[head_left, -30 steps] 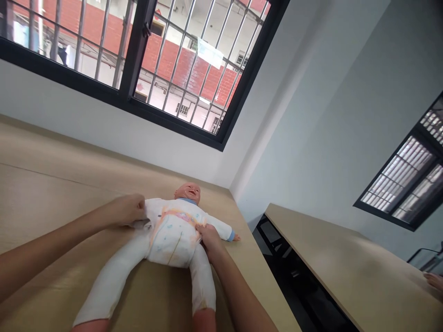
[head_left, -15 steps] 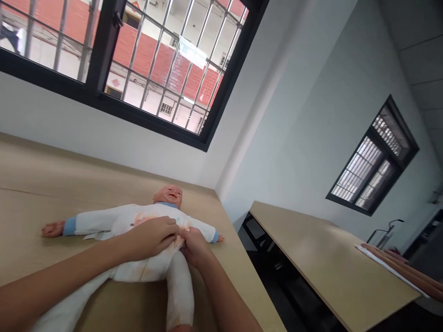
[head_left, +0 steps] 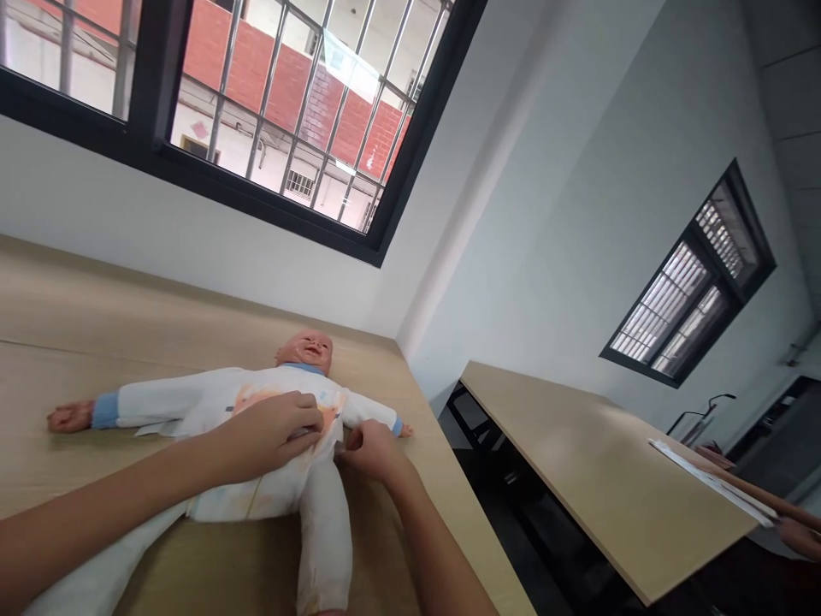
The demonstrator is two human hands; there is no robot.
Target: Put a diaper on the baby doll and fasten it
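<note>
A baby doll (head_left: 306, 351) lies on its back on the wooden table, face up, arms spread. It wears a white top with blue cuffs and white leggings. Around its hips sits a white diaper (head_left: 237, 500) with a thin yellow line and orange patches near the waist. My left hand (head_left: 288, 432) rests across the doll's belly, fingers curled on the diaper's upper front edge. Beside the doll's hip, my right hand (head_left: 375, 453) is closed, thumb against forefinger, close to the diaper's side edge; its fingertips partly hide what they hold, if anything.
The table (head_left: 410, 505) meets a wall below a barred window (head_left: 288, 111). Beyond a dark gap on the right stands a second table (head_left: 564, 445). At its far end are a white sheet (head_left: 705, 479) and part of another person's arm (head_left: 799, 537).
My right hand has drawn slightly right, away from my left hand, opening a small gap between them. The camera view has shifted slightly. The other person's arm has moved at the right edge.
</note>
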